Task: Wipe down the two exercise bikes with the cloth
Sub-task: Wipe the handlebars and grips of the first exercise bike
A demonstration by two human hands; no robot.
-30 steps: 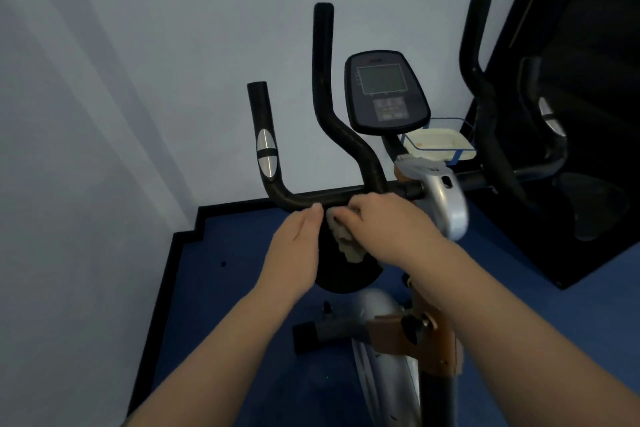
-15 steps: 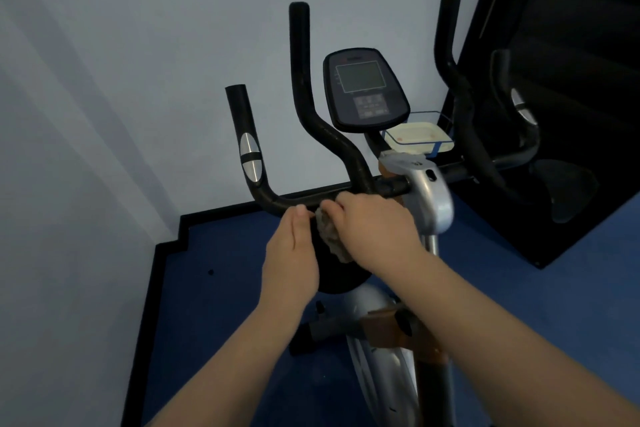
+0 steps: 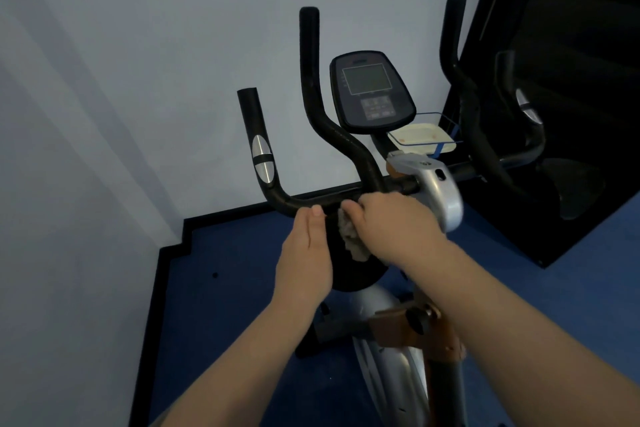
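Head view: I am looking down at one exercise bike [image 3: 398, 367] from the rider's side; I see no second bike in this frame.
Cloth: a pale, crumpled cloth [image 3: 351, 236] is bunched against the black handlebar [image 3: 311, 200], hanging a little below it.
Right hand: my right hand [image 3: 394, 225] has its fingers curled over the bar and pinches the cloth onto it, just left of the silver stem cover [image 3: 441, 191].
Left hand: my left hand [image 3: 306, 253] sits just beside the cloth, fingers pressed together and fairly straight, their tips touching the bar; it grips nothing that I can make out.
Key relation: the bar's long axis runs left to right across my view, so the unwiped stretch lies to the left of my right fingers, toward the upturned grip [image 3: 258, 146].
Nearer hand: the right one already has the cloth; the left one stands in the path.
Judgement: I reckon the wipe should slide leftward along the bar, with the left hand giving way.
Elsewhere: the console [image 3: 370, 90] stands above the bar.
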